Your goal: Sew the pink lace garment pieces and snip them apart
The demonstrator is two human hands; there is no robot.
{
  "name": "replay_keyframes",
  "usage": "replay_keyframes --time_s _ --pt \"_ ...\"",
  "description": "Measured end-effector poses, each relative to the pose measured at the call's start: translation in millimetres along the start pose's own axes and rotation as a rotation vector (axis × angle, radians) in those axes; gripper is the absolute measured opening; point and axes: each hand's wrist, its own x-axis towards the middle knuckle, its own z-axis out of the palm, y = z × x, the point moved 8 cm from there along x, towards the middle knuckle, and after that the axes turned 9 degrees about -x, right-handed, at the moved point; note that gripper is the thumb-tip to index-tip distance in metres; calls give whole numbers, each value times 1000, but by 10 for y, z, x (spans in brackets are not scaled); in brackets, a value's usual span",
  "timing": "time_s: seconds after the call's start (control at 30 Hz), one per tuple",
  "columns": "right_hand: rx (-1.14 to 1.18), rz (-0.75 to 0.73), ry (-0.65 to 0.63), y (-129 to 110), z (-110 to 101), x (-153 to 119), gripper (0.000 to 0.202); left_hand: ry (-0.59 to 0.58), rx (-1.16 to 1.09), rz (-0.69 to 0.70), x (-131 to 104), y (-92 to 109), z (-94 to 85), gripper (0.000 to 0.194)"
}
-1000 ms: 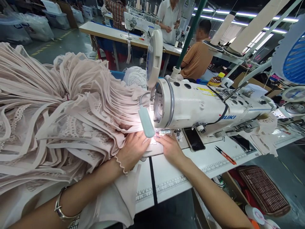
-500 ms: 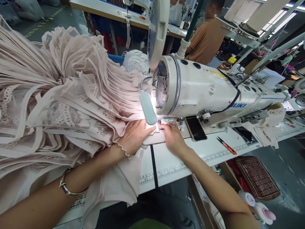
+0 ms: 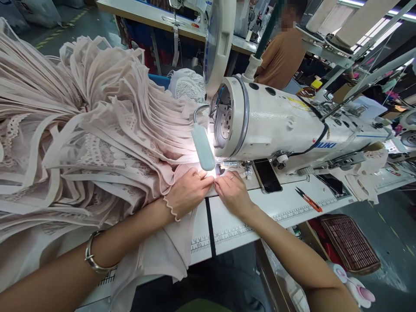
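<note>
In the head view, my left hand (image 3: 190, 190) is closed in a pinch on the edge of a pale pink fabric piece (image 3: 182, 171), just in front of the sewing machine (image 3: 269, 119). My right hand (image 3: 232, 193) is closed too, its thumb and fingertips meeting the left fingertips at the fabric edge. The small bit between the fingertips is mostly hidden and washed out by bright light. A pale green lamp (image 3: 203, 147) hangs right above the hands. To the left spreads a big heap of pale pink lace-trimmed garments (image 3: 107, 112), reaching under my left forearm.
A black phone (image 3: 267, 175) lies on the machine bed right of my right hand. Orange-handled thread snips (image 3: 308, 200) rest on the white table (image 3: 234, 236) with its printed ruler. Behind stand a fan (image 3: 217, 47) and a seated person in a brown shirt (image 3: 281, 56).
Both hands have drawn slightly towards me, away from the needle area. My left hand has gone from lying flatter on the fabric to a pinch, and the fingertips of both hands have come together.
</note>
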Motion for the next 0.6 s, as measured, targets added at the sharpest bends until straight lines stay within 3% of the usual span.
replay_keyframes --time_s 0.17,0.23,0.4,0.6 --pt "311 282 39 242 40 -10 23 -36 28 -38 5 -6 38 36" --pt "409 315 9 305 72 -46 19 -26 2 -87 -20 -44 38 35" --pt "421 196 -38 300 26 -110 19 80 -148 -153 -116 -134 28 30" --pt "373 57 20 220 -101 -92 34 88 -274 -167 -138 -166 70 32"
